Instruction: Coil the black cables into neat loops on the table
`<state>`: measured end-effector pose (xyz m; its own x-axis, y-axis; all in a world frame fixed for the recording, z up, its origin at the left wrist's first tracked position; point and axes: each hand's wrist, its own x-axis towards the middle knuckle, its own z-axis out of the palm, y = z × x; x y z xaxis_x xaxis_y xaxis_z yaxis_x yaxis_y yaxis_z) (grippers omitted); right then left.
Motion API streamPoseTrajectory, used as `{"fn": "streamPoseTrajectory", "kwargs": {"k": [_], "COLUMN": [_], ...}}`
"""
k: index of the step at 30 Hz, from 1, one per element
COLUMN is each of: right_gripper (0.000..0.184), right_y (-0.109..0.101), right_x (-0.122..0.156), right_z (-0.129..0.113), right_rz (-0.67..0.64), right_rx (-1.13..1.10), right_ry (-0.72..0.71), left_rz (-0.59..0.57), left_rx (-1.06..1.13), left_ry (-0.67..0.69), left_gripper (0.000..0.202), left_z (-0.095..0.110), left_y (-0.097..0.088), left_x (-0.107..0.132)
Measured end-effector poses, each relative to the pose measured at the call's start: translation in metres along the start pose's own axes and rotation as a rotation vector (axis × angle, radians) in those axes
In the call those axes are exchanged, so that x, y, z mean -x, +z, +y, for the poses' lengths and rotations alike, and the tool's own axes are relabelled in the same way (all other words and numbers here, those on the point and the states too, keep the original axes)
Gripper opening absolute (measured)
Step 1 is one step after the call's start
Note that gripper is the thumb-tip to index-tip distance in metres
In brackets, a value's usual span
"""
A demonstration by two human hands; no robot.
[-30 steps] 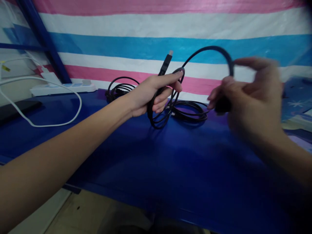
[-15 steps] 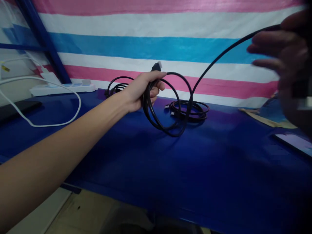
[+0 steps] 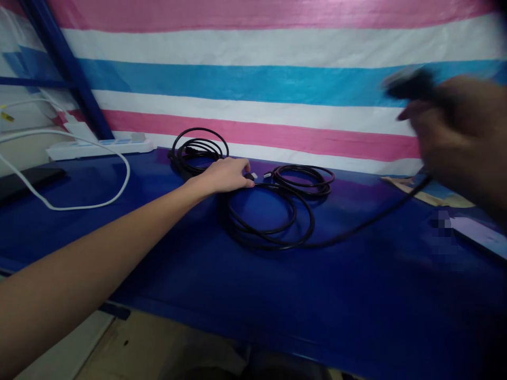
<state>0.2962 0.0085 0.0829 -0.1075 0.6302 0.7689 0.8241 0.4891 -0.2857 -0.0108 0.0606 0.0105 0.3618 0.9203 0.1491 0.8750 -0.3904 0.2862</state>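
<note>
Black cable (image 3: 269, 232) coils under left hand (image 3: 227, 177).

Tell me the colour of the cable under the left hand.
Black. The cable shows best in the head view, on the blue table.

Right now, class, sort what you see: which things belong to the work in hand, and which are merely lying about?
In hand:
left hand
right hand, blurred
loose black cable, running between both hands

Lying about:
rear coiled cable
middle coiled cable
white cable
power strip
</note>
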Motion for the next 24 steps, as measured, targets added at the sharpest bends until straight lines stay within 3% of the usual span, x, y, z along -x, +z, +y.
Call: {"fn": "streamPoseTrajectory", "kwargs": {"k": [2, 6, 7, 9, 11, 13, 15, 17, 22, 24], "right_gripper": [0.031, 0.041, 0.04, 0.039, 0.033, 0.023, 0.014, 0.013, 0.022, 0.027], "right_y": [0.015, 0.039, 0.044, 0.054, 0.061, 0.063, 0.062, 0.057, 0.049, 0.052], "right_x": [0.004, 0.02, 0.025, 0.035, 0.041, 0.042, 0.038, 0.032, 0.026, 0.03], "right_z": [-0.013, -0.035, -0.039, -0.046, -0.05, -0.051, -0.049, -0.046, -0.05, -0.058], "right_rz": [-0.174, -0.504, -0.555, -0.596, -0.606, -0.607, -0.614, -0.625, -0.621, -0.586], "right_rx": [0.287, 0.234, 0.239, 0.264, 0.261, 0.216, 0.102, -0.081, -0.715, -0.919], "right_ry": [0.043, -0.154, -0.189, -0.251, -0.273, -0.241, -0.152, -0.005, 0.488, 0.597], "left_rz": [0.133, 0.412, 0.412, 0.302, 0.131, 0.031, 0.03, 0.09, 0.324, 0.359], "left_rx": [0.086, 0.378, 0.43, 0.474, 0.344, 0.082, -0.117, -0.143, 0.111, 0.283], "left_ry": [0.069, 0.302, 0.358, 0.427, 0.467, 0.501, 0.5, 0.453, 0.171, 0.028], "left_gripper": [0.049, 0.036, 0.031, 0.034, 0.033, 0.025, 0.025, 0.03, 0.031, 0.026], "left_z": [0.004, 0.029, 0.037, 0.053, 0.064, 0.07, 0.071, 0.07, 0.06, 0.052], "left_y": [0.005, 0.004, 0.002, -0.002, -0.004, -0.003, -0.001, -0.002, -0.011, -0.013], "left_x": [0.001, 0.011, 0.015, 0.023, 0.03, 0.034, 0.034, 0.033, 0.025, 0.022]}}
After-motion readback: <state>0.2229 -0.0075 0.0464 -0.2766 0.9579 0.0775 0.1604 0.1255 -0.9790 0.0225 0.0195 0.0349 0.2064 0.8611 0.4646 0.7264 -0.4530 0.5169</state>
